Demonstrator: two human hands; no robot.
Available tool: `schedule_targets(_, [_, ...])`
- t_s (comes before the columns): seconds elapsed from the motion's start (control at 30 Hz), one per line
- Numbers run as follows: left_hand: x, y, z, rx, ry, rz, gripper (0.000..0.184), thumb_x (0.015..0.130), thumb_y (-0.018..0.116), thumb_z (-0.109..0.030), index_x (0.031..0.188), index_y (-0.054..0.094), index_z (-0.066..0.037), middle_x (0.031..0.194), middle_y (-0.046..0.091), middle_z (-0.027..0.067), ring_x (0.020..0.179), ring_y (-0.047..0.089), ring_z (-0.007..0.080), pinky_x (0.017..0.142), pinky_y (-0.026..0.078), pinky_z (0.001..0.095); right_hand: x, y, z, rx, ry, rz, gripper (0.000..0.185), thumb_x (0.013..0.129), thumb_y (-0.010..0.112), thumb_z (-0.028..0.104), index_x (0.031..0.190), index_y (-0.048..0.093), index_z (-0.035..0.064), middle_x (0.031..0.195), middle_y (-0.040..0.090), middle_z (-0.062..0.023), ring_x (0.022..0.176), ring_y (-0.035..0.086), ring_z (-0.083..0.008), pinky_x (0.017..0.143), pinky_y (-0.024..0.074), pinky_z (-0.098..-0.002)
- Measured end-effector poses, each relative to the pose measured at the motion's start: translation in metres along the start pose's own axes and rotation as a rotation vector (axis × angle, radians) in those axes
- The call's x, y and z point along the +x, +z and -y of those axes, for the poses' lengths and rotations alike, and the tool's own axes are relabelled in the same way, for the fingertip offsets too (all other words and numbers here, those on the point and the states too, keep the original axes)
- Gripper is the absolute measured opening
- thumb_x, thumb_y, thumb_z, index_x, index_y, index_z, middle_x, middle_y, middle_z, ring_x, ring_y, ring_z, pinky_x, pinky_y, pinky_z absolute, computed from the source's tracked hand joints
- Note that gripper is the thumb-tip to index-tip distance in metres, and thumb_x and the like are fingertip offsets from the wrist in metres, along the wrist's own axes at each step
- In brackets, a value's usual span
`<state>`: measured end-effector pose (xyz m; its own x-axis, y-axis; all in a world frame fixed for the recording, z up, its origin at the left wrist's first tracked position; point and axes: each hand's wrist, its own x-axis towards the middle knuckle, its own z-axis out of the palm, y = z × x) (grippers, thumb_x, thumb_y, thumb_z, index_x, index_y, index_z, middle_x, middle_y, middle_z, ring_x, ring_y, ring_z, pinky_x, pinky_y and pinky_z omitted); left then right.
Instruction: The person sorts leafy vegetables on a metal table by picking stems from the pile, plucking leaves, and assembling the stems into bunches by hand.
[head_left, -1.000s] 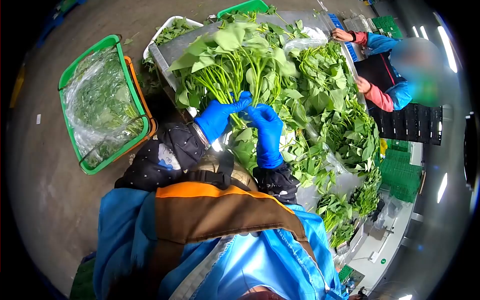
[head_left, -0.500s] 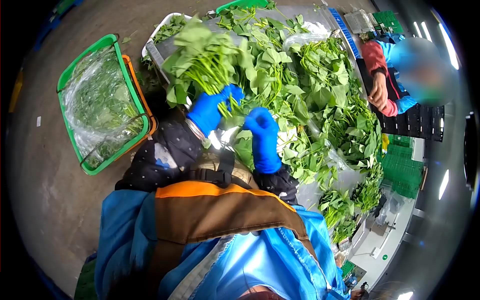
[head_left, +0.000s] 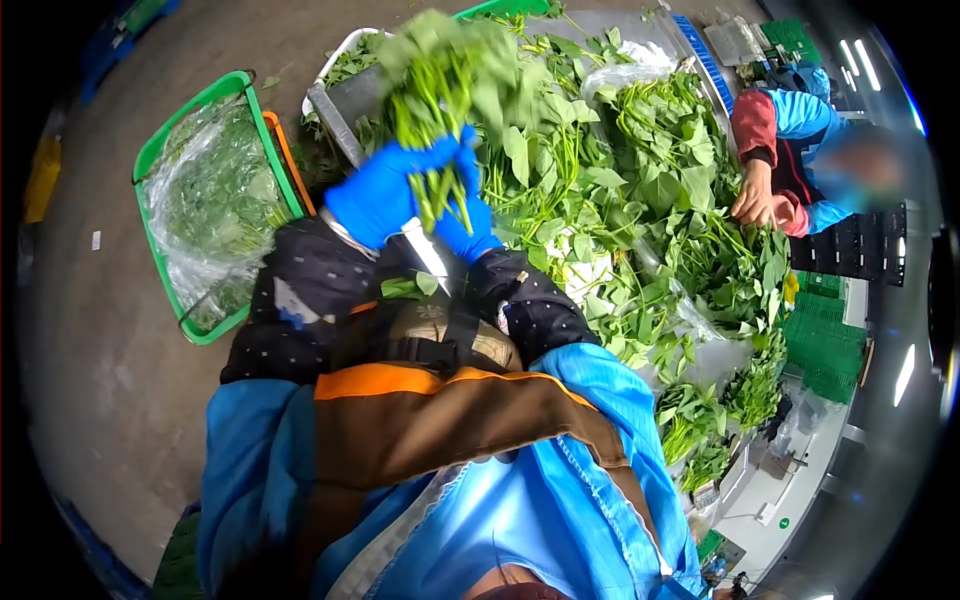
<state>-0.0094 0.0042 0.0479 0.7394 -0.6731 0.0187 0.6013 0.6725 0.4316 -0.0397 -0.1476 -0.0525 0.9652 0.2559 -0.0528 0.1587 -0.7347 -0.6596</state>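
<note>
My left hand (head_left: 378, 192), in a blue glove, is closed round the stems of a bunch of leafy greens (head_left: 432, 90). The leaves point away from me and are blurred by motion; the cut stem ends stick out below the glove. My right hand (head_left: 470, 222), gloved in blue too, presses against the same bunch from the right, its fingers curled at the stems and partly hidden. Beyond both hands, a big heap of loose leafy greens (head_left: 660, 185) covers the metal table (head_left: 352, 128).
On the floor at left stands a green crate (head_left: 152, 165) lined with clear plastic and filled with greens, with an orange crate (head_left: 288, 165) beside it. Across the table, a co-worker's hands (head_left: 755, 195) touch the heap. Stacked green crates (head_left: 825, 340) stand at right.
My right hand has moved left and come onto the bunch in my left hand. The bunch has shifted slightly right and upward. The co-worker's hands have reached down to the heap.
</note>
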Motion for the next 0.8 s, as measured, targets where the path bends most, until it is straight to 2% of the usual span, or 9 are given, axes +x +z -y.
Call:
schedule_targets(0.07, [-0.004, 0.007, -0.046, 0.103, 0.147, 0.204, 0.032, 0.087, 0.046, -0.015, 0.115, 0.044, 0.0, 0.101, 0.056, 0.011, 0.091, 0.054, 0.0227, 0.086, 0.043, 0.0359, 0.006, 0.006, -0.001, -0.059, 0.134, -0.035, 0.034, 0.073, 0.06, 0.033, 0.096, 0.054, 0.0092, 0.091, 0.057, -0.0159, 0.079, 0.057, -0.0345, 0.068, 0.0446, -0.0419])
schedule_targets(0.13, [-0.012, 0.037, -0.077, 0.156, 0.446, 0.129, 0.036, 0.087, 0.049, -0.016, 0.117, 0.043, 0.003, 0.09, 0.059, 0.0094, 0.085, 0.058, 0.0201, 0.076, 0.048, 0.0326, 0.007, 0.007, -0.007, -0.001, 0.167, -0.006, 0.033, 0.072, 0.061, 0.032, 0.094, 0.056, 0.0085, 0.085, 0.059, -0.0159, 0.075, 0.057, -0.0343, 0.065, 0.0449, -0.0406])
schedule_targets(0.2, [-0.022, 0.036, -0.103, 0.167, 0.531, 0.105, 0.032, 0.09, 0.043, -0.019, 0.118, 0.041, -0.004, 0.098, 0.052, 0.0064, 0.091, 0.049, 0.0222, 0.088, 0.039, 0.0392, 0.007, 0.007, -0.012, 0.193, 0.232, 0.008, 0.029, 0.074, 0.061, 0.029, 0.09, 0.057, 0.0054, 0.078, 0.06, -0.0133, 0.069, 0.058, -0.0296, 0.062, 0.045, -0.0369])
schedule_targets(0.23, [-0.026, 0.039, -0.103, 0.24, 0.62, -0.176, 0.035, 0.091, 0.043, -0.018, 0.122, 0.038, -0.003, 0.092, 0.051, 0.0045, 0.088, 0.049, 0.0206, 0.087, 0.04, 0.0367, 0.005, 0.005, -0.013, 0.29, 0.268, 0.015, 0.027, 0.074, 0.062, 0.027, 0.088, 0.058, 0.0039, 0.074, 0.06, -0.012, 0.066, 0.058, -0.0272, 0.06, 0.045, -0.035])
schedule_targets(0.33, [-0.029, 0.014, -0.085, 0.337, 0.537, -0.089, 0.039, 0.09, 0.044, -0.016, 0.125, 0.035, -0.001, 0.094, 0.053, 0.0043, 0.087, 0.05, 0.0185, 0.086, 0.041, 0.0341, -0.005, -0.017, 0.004, 0.754, 0.241, -0.148, 0.016, 0.078, 0.062, 0.017, 0.076, 0.058, 0.0017, 0.065, 0.054, 0.0002, 0.06, 0.048, -0.0076, 0.056, 0.0404, -0.0223])
schedule_targets(0.47, [-0.031, -0.028, -0.035, 0.052, 0.409, -0.248, 0.039, 0.088, 0.049, -0.012, 0.124, 0.038, -0.003, 0.096, 0.057, 0.006, 0.086, 0.053, 0.0186, 0.082, 0.045, 0.0342, -0.024, -0.077, 0.019, 0.894, 0.341, -0.184, 0.02, 0.081, 0.059, 0.015, 0.097, 0.062, 0.0023, 0.071, 0.059, -0.0013, 0.058, 0.049, -0.0054, 0.055, 0.0401, -0.0195])
schedule_targets(0.6, [-0.026, -0.034, -0.006, -0.004, 0.368, -0.248, 0.027, 0.086, 0.051, -0.011, 0.112, 0.047, -0.004, 0.102, 0.057, 0.0103, 0.085, 0.055, 0.023, 0.08, 0.046, 0.0374, -0.033, -0.085, -0.004, -0.07, 0.132, -0.02, 0.032, 0.078, 0.06, 0.034, 0.098, 0.062, 0.0091, 0.079, 0.064, -0.0115, 0.069, 0.061, -0.0247, 0.062, 0.0461, -0.0321])
schedule_targets(0.73, [-0.027, -0.011, -0.001, 0.03, 0.306, -0.397, 0.025, 0.084, 0.051, -0.008, 0.109, 0.048, -0.003, 0.108, 0.055, 0.0147, 0.082, 0.056, 0.0224, 0.075, 0.048, 0.0358, -0.032, -0.124, -0.051, 0.026, 0.465, -0.619, 0.027, 0.075, 0.063, 0.034, 0.077, 0.064, 0.0068, 0.067, 0.061, -0.0128, 0.062, 0.058, -0.0284, 0.057, 0.043, -0.0355])
schedule_targets(0.8, [-0.025, -0.019, 0.003, 0.13, 0.3, -0.296, 0.026, 0.083, 0.052, -0.007, 0.108, 0.049, -0.002, 0.104, 0.057, 0.0147, 0.081, 0.057, 0.0222, 0.072, 0.048, 0.0346, -0.033, -0.143, -0.064, -0.091, 0.578, -0.616, 0.03, 0.074, 0.063, 0.036, 0.079, 0.064, 0.006, 0.067, 0.061, -0.0111, 0.065, 0.06, -0.026, 0.059, 0.0437, -0.0347])
